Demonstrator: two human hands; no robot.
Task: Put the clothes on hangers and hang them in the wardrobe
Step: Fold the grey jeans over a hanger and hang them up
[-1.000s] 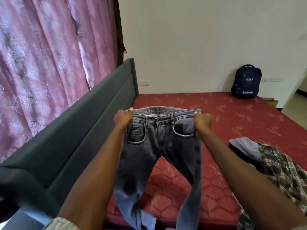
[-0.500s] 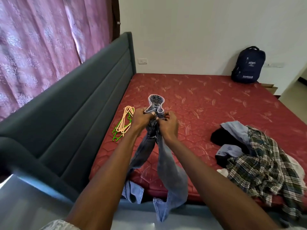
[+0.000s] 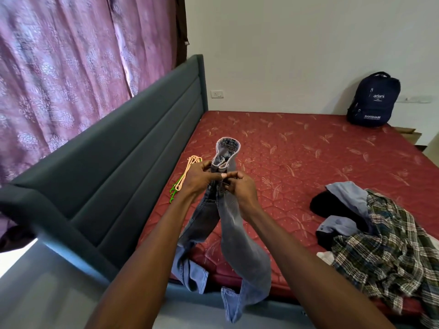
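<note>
Grey-blue jeans (image 3: 234,236) hang folded lengthwise over the near edge of the bed, waistband up, both legs trailing down past the mattress edge. My left hand (image 3: 198,178) grips the folded waist from the left. My right hand (image 3: 240,189) pinches the same part from the right, the two hands touching. Orange and green plastic hangers (image 3: 184,178) lie on the mattress just left of my left hand. A pile of clothes (image 3: 380,238), with a plaid shirt on top, lies on the bed to the right.
The red mattress (image 3: 308,150) fills the middle. A dark grey padded headboard (image 3: 123,162) runs along the left, with pink curtains (image 3: 59,67) behind it. A navy backpack (image 3: 373,100) leans against the white wall at the far right corner.
One second ago the hands held the jeans spread wide by the waistband. They have come together, folding the jeans in half lengthwise, and the view has tipped down.
</note>
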